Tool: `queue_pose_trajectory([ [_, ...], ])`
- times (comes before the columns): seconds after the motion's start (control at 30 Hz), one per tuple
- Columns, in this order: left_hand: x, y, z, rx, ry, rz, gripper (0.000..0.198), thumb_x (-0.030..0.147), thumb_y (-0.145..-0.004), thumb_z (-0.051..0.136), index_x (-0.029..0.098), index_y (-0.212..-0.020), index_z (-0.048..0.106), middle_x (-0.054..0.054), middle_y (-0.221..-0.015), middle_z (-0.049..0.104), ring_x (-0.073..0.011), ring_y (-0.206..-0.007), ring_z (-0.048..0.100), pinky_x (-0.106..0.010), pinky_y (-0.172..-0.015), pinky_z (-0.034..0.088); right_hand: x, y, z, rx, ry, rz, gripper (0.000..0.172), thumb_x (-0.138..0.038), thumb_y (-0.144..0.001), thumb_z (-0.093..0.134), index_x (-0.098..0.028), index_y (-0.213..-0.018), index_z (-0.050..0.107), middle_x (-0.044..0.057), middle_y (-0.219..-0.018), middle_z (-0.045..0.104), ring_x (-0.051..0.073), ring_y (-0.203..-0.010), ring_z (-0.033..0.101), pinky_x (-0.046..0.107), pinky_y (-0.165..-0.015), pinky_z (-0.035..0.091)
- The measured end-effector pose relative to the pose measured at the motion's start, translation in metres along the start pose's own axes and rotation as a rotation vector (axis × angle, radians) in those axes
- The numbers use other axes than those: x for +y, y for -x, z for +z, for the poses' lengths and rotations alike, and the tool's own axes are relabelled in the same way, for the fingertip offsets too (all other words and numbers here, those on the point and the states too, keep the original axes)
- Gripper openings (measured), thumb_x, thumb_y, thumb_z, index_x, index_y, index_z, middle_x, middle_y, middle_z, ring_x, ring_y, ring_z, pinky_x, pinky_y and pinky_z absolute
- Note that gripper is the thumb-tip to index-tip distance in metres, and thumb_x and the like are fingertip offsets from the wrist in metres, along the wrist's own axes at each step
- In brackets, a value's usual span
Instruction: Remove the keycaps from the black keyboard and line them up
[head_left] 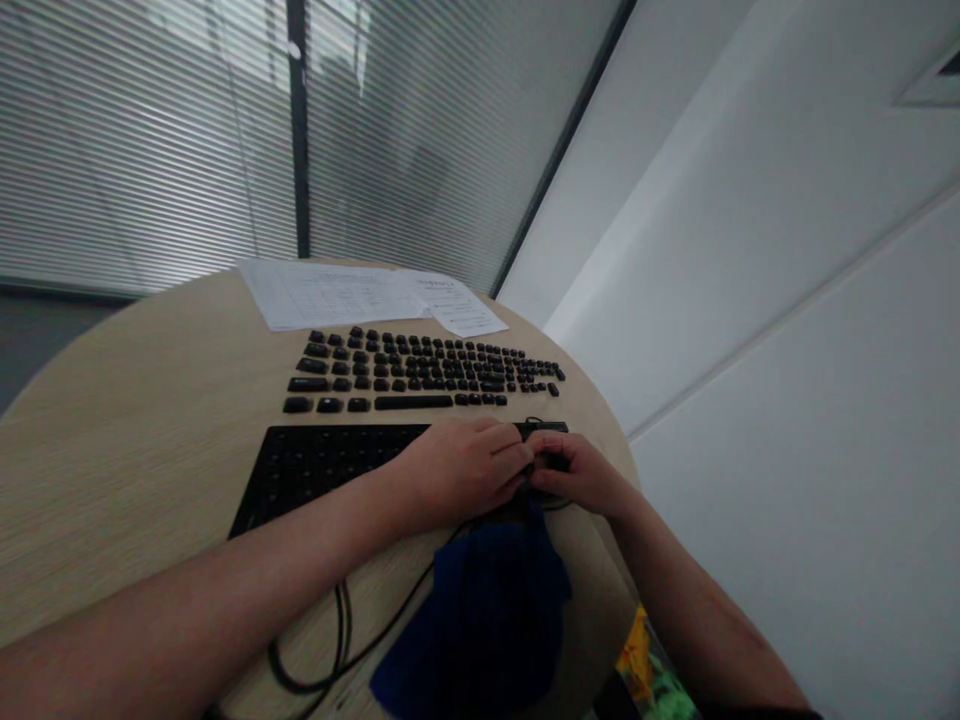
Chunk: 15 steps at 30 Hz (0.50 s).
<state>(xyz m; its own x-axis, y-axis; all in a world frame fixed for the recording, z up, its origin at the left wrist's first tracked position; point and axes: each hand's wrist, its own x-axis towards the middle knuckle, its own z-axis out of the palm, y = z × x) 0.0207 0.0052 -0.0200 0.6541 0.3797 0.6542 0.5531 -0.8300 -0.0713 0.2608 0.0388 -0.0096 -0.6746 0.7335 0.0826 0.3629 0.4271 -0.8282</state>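
Note:
A black keyboard (330,450) lies on the table, partly covered by my hands and left forearm. Near its right end, my left hand (472,465) reaches across with its fingers bent and closed. My right hand (577,470) meets it there, thumb and forefinger curled together, the fingertips of both hands touching or almost so. What sits between them is too dark and small to make out. A dark blue cloth (495,610) spreads below the hands, its upper tip rising to just under the fingers. Beyond the keyboard, loose black keycaps (420,370) are laid out in keyboard order.
Printed paper sheets (337,295) lie at the back of the round wooden table (150,420). A black cable (341,640) loops on the near side, beside the cloth. A white wall (787,380) rises close on the right; blinds (150,150) hang behind.

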Motion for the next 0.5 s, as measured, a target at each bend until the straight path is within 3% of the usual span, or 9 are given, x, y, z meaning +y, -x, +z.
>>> queue_pose_trajectory([
  [0.17,0.001,-0.001,0.000,-0.048,-0.001,0.000,0.012,0.025,-0.099,0.057,0.019,-0.095,0.066,-0.004,-0.087,0.069,-0.0216,-0.075,0.065,-0.034,-0.059,0.049,0.004,-0.007,-0.005,-0.070,-0.049,0.035,0.050,-0.064,-0.078,0.082,-0.017,-0.093,0.072,-0.001,-0.074,0.058,0.014,-0.067,0.051,0.026,-0.062,0.040],
  [0.3,0.003,-0.004,-0.002,-0.143,0.041,-0.072,0.017,0.028,-0.099,0.060,0.018,-0.110,0.067,-0.006,-0.101,0.073,-0.0256,-0.088,0.070,-0.037,-0.066,0.055,0.004,-0.016,-0.025,-0.143,0.051,0.042,0.042,-0.055,-0.076,0.086,-0.018,-0.090,0.073,0.000,-0.077,0.062,0.014,-0.067,0.053,0.026,-0.062,0.042],
  [0.4,0.003,-0.005,-0.004,-0.289,0.055,-0.201,0.023,0.031,-0.099,0.061,0.017,-0.115,0.069,-0.009,-0.103,0.075,-0.0297,-0.092,0.073,-0.041,-0.069,0.058,0.018,-0.032,-0.050,-0.014,0.254,0.112,0.033,-0.046,-0.081,0.082,-0.018,-0.099,0.077,-0.002,-0.070,0.060,0.014,-0.063,0.051,0.026,-0.059,0.039],
  [0.5,0.002,-0.006,-0.006,-0.553,0.030,-0.300,0.019,0.028,-0.098,0.061,0.015,-0.098,0.075,-0.013,-0.094,0.077,-0.0328,-0.086,0.076,-0.043,-0.070,0.060,0.048,-0.057,-0.070,0.189,0.488,0.196,0.030,-0.040,-0.081,0.079,-0.017,-0.099,0.080,0.000,-0.072,0.064,0.014,-0.064,0.053,0.026,-0.060,0.040],
])
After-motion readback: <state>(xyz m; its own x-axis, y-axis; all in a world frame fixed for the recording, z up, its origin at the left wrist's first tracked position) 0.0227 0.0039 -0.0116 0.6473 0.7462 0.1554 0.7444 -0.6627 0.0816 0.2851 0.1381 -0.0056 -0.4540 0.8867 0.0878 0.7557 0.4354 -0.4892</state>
